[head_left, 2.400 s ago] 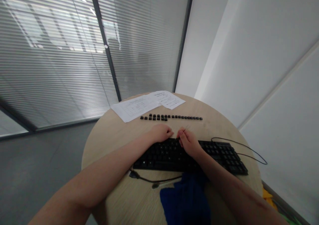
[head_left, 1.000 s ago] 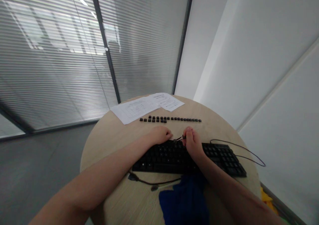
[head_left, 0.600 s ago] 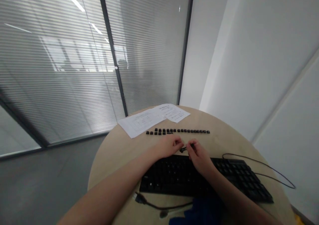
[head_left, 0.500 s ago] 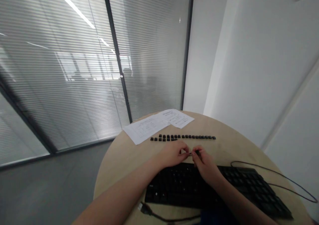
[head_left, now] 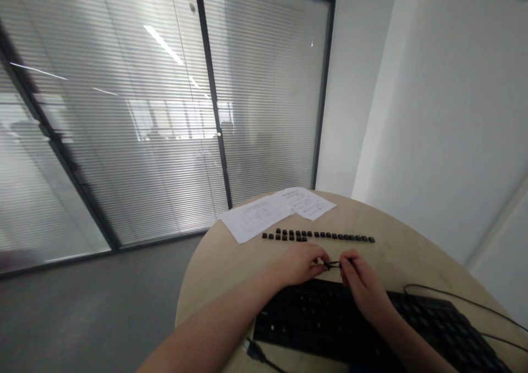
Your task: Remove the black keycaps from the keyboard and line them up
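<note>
My left hand (head_left: 303, 263) and my right hand (head_left: 359, 278) meet just above the far edge of a black keyboard (head_left: 325, 323). Between their pinched fingertips is a small dark tool (head_left: 337, 264) with thin wire prongs. The left fingertips pinch its end, where something small and dark sits; I cannot make out what it is. The right fingers grip the other end. Beyond the hands, a row of loose black keycaps (head_left: 317, 235) lies on the round wooden table (head_left: 214, 263).
Two printed sheets (head_left: 264, 216) lie at the table's far edge. A thin black cable (head_left: 466, 302) curls off the keyboard's right end, and another cable (head_left: 253, 352) runs at its near left. Glass walls with blinds (head_left: 124, 120) stand behind; grey floor (head_left: 82, 312) lies left.
The hands lifted off the keyboard's top row and came together over its far edge with the small tool between them. The camera tilted up and the view shifted right.
</note>
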`<move>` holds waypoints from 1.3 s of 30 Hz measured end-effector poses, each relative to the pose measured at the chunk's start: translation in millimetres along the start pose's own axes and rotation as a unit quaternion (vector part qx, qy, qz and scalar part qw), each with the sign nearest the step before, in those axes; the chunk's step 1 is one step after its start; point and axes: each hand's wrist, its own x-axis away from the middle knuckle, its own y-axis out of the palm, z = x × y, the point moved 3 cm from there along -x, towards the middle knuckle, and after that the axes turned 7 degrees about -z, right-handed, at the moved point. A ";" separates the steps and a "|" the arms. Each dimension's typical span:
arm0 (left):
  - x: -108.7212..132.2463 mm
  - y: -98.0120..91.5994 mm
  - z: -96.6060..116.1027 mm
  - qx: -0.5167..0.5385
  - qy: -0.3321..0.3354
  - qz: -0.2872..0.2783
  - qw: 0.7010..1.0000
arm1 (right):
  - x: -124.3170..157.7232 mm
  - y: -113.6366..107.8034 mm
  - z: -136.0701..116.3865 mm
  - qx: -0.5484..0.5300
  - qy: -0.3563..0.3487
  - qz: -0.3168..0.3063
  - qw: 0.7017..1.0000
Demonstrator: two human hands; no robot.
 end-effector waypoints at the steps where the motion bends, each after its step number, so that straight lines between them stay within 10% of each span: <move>1: -0.4 -0.2 -0.7 0.006 -0.004 -0.002 1.000 | 0.0 -0.2 -1.7 0.007 -0.003 -0.013 1.000; 11: -2.1 2.0 -14.9 0.111 -0.062 -0.008 0.992 | -2.3 -10.0 -17.8 0.102 0.003 -0.042 0.994; 22: -14.8 -30.6 -30.7 0.086 -0.065 0.104 0.989 | -22.9 -61.7 6.1 0.075 0.011 0.138 0.988; 32: -84.8 -38.3 -43.4 -0.076 -0.068 0.046 0.994 | -28.9 -64.7 12.0 0.063 0.019 0.152 0.986; 39: -79.3 -18.3 -65.2 -0.151 -0.052 0.009 0.987 | -30.1 -59.6 12.1 0.069 0.012 0.137 0.988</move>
